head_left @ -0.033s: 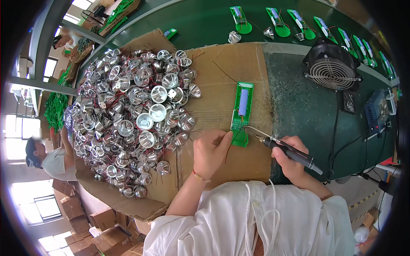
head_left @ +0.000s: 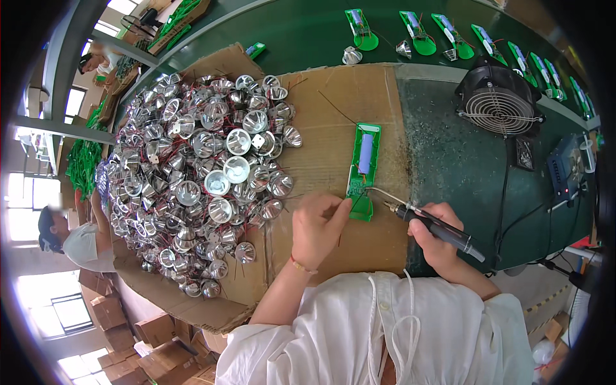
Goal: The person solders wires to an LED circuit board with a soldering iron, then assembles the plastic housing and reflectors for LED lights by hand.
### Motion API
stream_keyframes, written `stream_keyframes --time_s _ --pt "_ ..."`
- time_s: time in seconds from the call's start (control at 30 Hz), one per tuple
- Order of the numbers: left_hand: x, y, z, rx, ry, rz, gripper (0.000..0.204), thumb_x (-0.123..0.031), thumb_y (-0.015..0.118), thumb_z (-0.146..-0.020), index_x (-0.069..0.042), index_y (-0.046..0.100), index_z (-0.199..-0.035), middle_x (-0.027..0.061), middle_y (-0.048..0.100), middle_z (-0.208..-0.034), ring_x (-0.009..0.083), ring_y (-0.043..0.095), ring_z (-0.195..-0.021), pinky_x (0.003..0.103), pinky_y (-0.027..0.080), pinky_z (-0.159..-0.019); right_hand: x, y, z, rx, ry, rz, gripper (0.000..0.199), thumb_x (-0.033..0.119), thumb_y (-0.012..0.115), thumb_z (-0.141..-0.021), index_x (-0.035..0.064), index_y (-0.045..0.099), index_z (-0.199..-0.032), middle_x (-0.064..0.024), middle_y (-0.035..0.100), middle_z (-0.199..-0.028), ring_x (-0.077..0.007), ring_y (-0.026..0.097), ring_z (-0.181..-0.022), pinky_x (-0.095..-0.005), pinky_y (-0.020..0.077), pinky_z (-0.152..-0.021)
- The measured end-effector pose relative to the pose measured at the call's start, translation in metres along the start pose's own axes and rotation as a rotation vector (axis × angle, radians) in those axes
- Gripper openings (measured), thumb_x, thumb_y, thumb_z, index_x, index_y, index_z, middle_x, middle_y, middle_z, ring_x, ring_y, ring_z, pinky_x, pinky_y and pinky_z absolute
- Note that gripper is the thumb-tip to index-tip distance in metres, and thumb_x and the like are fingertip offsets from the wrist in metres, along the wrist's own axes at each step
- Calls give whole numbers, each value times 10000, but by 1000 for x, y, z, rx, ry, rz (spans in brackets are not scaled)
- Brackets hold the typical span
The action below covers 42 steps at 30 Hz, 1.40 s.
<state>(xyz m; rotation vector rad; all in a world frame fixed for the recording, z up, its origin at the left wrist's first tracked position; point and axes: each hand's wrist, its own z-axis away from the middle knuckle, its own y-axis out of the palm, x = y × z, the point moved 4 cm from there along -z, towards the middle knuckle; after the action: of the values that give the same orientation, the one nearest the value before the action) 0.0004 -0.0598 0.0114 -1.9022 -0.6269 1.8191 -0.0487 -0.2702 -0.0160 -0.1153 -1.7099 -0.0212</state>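
Observation:
On the brown cardboard lies a green plastic housing (head_left: 374, 172) with a purple battery cell (head_left: 366, 153) in its upper part. A small circuit board (head_left: 357, 187) sits below the cell, and a thin dark wire runs from the housing's top. My left hand (head_left: 316, 226) pinches a thin wire at the board's lower left edge; its fingers hide most of the wire. My right hand (head_left: 439, 236) is closed round a black soldering iron (head_left: 443, 232). A bent metal tube (head_left: 391, 196) on the iron reaches to the board, while the iron's tip stays just right of the housing.
To the left, many silver reflector cups (head_left: 207, 144) with wires fill a cardboard box (head_left: 186, 311). A black fan (head_left: 500, 102) and a blue soldering station (head_left: 564, 168) stand at right. Several green housings (head_left: 420, 42) line the far side. A co-worker (head_left: 80, 240) is at left.
My left hand has shifted slightly to the right, its fingertips a little nearer the board. The soldering iron and the housing look almost unmoved.

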Motion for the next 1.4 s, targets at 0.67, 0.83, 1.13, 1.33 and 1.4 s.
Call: stream_keyframes --time_s 0.67,0.83,1.13,1.33,1.4 --pt "8 11 -9 88 55 8 150 -122 646 -729 -7 599 -646 101 548 -656 248 532 -617 331 415 -558 2 2 -3 -97 123 -163 137 56 591 -806 -12 485 -857 -77 570 -701 -99 560 -588 -234 469 -538" --pt "10 12 -9 88 56 4 148 -119 649 -726 -8 597 -643 102 547 -651 246 533 -612 330 413 -552 0 0 0 -94 111 -185 142 49 591 -802 -17 481 -862 -92 564 -734 -105 557 -594 -246 479 -539" --pt "5 2 -3 63 17 178 70 -80 659 -728 -24 620 -741 95 570 -739 210 580 -689 297 459 -601 0 -4 3 -104 147 -191 146 48 593 -801 -16 477 -862 -92 565 -730 -107 556 -603 -250 481 -543" --pt "1 5 -1 43 443 -135 69 -31 668 -714 -21 638 -776 85 564 -831 204 557 -658 279 470 -553 1 -2 3 -78 138 -170 152 65 596 -807 -10 476 -862 -86 568 -724 -101 554 -603 -245 473 -543" --pt "1 6 -2 41 475 -165 66 -29 666 -713 -19 634 -770 85 561 -821 205 553 -646 279 465 -534 0 -2 3 -73 136 -165 154 71 600 -806 -7 478 -858 -78 570 -717 -97 551 -601 -239 465 -540"
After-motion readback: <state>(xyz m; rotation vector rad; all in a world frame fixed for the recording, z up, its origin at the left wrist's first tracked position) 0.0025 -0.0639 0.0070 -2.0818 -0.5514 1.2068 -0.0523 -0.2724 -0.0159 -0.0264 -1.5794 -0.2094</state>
